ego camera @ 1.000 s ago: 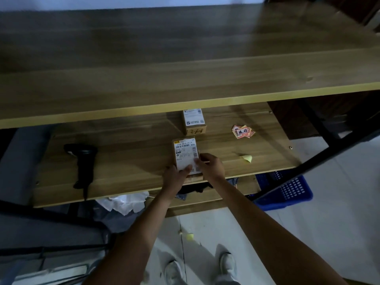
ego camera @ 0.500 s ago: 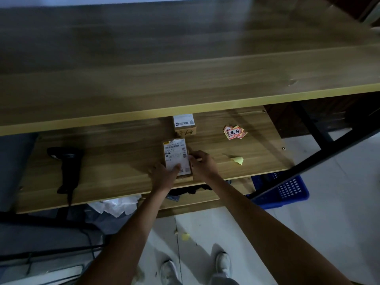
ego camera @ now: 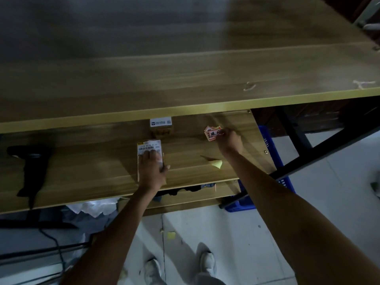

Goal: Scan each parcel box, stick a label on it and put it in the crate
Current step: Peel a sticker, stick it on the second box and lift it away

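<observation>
A small parcel box (ego camera: 148, 150) with a white shipping label lies flat on the lower wooden shelf (ego camera: 92, 165). My left hand (ego camera: 153, 168) rests on top of it, pressing it down. My right hand (ego camera: 229, 140) is at the pile of red-and-white labels (ego camera: 211, 133) on the right of the shelf, fingers pinched on the pile. A second parcel box (ego camera: 161, 127) stands further back, partly under the upper shelf. The black handheld scanner (ego camera: 30, 167) lies at the left of the shelf. The blue crate (ego camera: 271, 153) sits on the floor to the right, mostly hidden by the shelf.
A wide upper shelf (ego camera: 185, 79) overhangs the back of the lower one. A yellow backing scrap (ego camera: 217, 163) lies near my right forearm, another on the floor (ego camera: 171, 235). Crumpled white plastic (ego camera: 92, 208) sits below the shelf. A black frame bar (ego camera: 329, 147) runs at right.
My right hand left the parcel box and moved right and back to the label pile. My left hand shifted onto the top of the box. The view moved closer.
</observation>
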`<state>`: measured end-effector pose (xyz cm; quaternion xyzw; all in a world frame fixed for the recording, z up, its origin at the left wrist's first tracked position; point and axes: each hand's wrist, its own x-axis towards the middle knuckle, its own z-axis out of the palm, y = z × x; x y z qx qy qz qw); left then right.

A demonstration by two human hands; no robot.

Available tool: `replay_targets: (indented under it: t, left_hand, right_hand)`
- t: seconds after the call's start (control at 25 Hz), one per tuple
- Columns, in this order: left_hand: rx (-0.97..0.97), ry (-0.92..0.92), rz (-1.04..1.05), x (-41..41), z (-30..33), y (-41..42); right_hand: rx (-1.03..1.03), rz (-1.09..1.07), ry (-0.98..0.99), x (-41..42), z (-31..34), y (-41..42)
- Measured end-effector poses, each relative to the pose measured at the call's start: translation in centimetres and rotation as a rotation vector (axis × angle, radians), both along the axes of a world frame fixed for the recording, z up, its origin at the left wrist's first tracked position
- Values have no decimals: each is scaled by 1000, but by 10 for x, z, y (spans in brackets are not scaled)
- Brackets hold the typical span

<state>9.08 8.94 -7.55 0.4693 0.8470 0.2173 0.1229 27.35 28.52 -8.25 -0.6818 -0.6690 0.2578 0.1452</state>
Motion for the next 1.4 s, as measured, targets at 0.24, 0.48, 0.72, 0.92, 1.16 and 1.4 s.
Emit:
replay_targets:
  t: [0.24,0.48,0.72,0.92,1.16,1.4]
  left_hand:
    - [70,-135,16,-7,-1,-1]
    - [72,-141,29,-5,-4,-1]
    - [52,-132,45,-2,4,0]
    - [45,-196,23,-3,16,0]
    - [249,-512,47,24,65,-5]
    - [397,-237,117,16,72,-40]
  right_hand:
    - [8,81,-128,-2,-2,38]
    - [69,139,-100,-2,-10,39]
    - [153,108,8,-1,6,33]
    - [38,104,306,2,40,10]
    - [-167,142,710,-21,67,-70]
    - [-398,60,896,-66,89,-147]
